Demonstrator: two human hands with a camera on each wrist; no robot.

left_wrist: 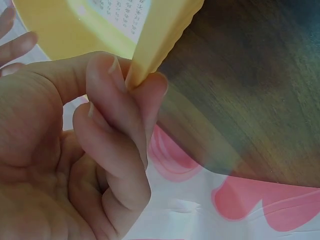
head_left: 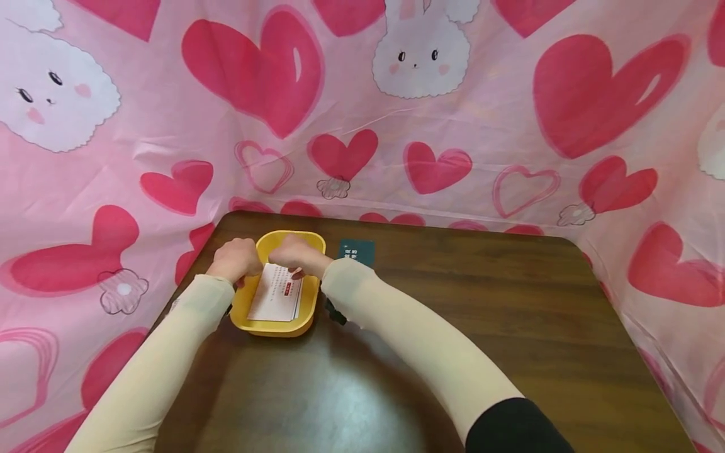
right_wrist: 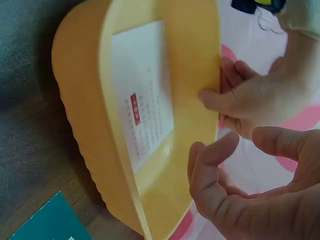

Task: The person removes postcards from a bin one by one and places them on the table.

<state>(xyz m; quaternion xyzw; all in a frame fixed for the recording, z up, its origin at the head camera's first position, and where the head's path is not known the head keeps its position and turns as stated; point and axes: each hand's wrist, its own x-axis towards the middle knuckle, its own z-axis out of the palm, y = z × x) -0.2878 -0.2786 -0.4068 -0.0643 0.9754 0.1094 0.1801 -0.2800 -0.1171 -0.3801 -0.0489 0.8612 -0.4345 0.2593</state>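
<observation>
A yellow plastic bin [head_left: 303, 326] stands on the table, with white printed cards [head_left: 274, 296] bearing a red label lying inside. My left hand [head_left: 235, 259] pinches the bin's rim on its left side. In the right wrist view, the thumb of that left hand [right_wrist: 250, 97] lies inside the wall and its other fingers lie outside. My right hand [head_left: 300, 253] hovers over the far part of the bin. Its fingers [right_wrist: 210, 185] are loosely bent, thumb and forefinger apart, with nothing between them. The left wrist view shows the rim [left_wrist: 145, 60] between the left hand's fingers.
A teal card [head_left: 358, 251] with white lettering lies on the dark wooden table [head_left: 453, 314], just right of the bin. Pink cloth [head_left: 351, 113] with hearts and rabbits hangs behind and beside the table. The bin stands close to the table's left edge.
</observation>
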